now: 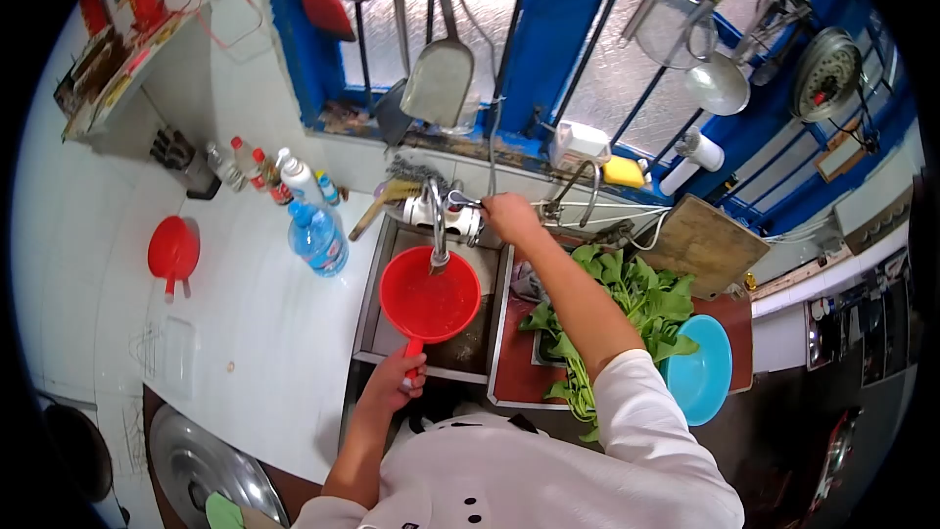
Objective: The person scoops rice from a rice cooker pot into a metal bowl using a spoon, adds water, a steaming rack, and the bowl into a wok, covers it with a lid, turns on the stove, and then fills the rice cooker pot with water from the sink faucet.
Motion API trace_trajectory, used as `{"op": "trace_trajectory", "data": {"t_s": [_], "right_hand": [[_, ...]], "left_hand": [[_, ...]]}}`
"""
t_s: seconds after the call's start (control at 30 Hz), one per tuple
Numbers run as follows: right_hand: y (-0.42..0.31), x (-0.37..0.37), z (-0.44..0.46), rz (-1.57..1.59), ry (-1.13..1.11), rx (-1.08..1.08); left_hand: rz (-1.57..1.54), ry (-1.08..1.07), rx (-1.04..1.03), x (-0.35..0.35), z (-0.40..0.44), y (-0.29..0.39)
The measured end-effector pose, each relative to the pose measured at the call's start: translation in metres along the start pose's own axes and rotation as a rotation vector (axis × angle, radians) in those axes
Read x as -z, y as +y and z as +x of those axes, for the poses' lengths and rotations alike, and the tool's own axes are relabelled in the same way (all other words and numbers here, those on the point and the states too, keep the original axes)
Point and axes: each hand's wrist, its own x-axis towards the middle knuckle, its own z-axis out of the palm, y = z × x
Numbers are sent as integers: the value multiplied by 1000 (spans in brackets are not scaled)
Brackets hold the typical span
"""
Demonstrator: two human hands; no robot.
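Left hand grips the red dipper under the tap; right hand is at the lever, but I cannot tell its grip. Greens lie outside the sink.

Smooth, glossy plastic is seen in the round red long-handled dipper, from which directions are taken. At twelve o'clock, the curved silver faucet is finished in shiny metal; beneath the dipper, duller, stained metal is shown by the rectangular grey sink. At ten o'clock, the blue-tinted bottle is formed of clear, shiny plastic. At nine, the broad white countertop is smooth, with a faint sheen. At eight, the round silver lid is made of reflective metal. Near three, the rectangular brown board is of matt, stained wood.
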Motion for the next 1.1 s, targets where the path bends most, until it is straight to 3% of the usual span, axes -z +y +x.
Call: {"op": "trace_trajectory", "data": {"t_s": [0.43, 0.6, 0.8, 0.87, 0.9, 1.0, 1.03, 1.1], "right_hand": [[-2, -4, -3, 6, -1, -32], [-5, -1, -26, 91, 92, 2], [-27, 133, -122, 384, 232, 192], [-2, 192, -143, 422, 357, 18], [28, 203, -146, 554, 520, -144], [131, 289, -152, 527, 890, -373], [177, 315, -153, 431, 1072, -337], [242, 363, -162, 213, 1280, -479]], "left_hand": [[101, 0, 11, -11, 2, 2], [46, 8, 25, -2, 7, 4], [24, -27, 55, 6, 14, 7], [33, -23, 55, 6, 14, 8], [33, -15, 51, 5, 14, 8], [31, -1, 61, 6, 16, 9], [45, -3, 56, 4, 16, 8], [26, 43, 48, 0, 12, 6]]}}
